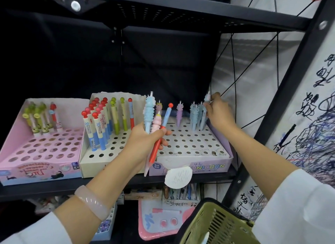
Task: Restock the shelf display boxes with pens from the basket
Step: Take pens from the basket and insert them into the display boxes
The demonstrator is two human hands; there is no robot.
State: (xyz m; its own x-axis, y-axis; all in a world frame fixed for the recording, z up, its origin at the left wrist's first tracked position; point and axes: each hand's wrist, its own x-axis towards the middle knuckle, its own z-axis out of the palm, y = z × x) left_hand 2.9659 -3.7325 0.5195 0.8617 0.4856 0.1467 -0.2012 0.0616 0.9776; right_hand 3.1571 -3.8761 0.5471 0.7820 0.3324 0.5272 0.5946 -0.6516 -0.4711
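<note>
The pale blue unicorn-topped pen (205,109) in my right hand (218,112) stands nearly upright, its long axis vertical, tip down over the back right corner of the lilac perforated cardboard display box marked UNICORN (192,144). My fingers pinch it near the top. The hole it needs lies straight below it, at six o'clock from my fingertips, just beside the blue pens already standing there, so I judge the coming move to be a short straight drop. My right hand is the nearer one by far.

My left hand (143,144) sits at nine o'clock from the right, in front of the boxes, curled round a bundle of spare pens (154,124) held upright. I count three or four in it: one blue unicorn, one pink unicorn, one blue-and-red pen with a red ball top, and perhaps one more hidden behind.

In the lilac box I count one purple unicorn pen (179,115), about three blue ones at the back right, and one pinkish top partly hidden behind my bundle. Most holes are bare.

At nine o'clock stands the cream perforated box (87,158) with roughly a dozen red-topped and green-topped pens, then the pink perforated box (21,151) with about five. All three sit on the black metal shelf (54,189). The olive-green plastic basket (215,223) hangs at five o'clock, on my right arm.
</note>
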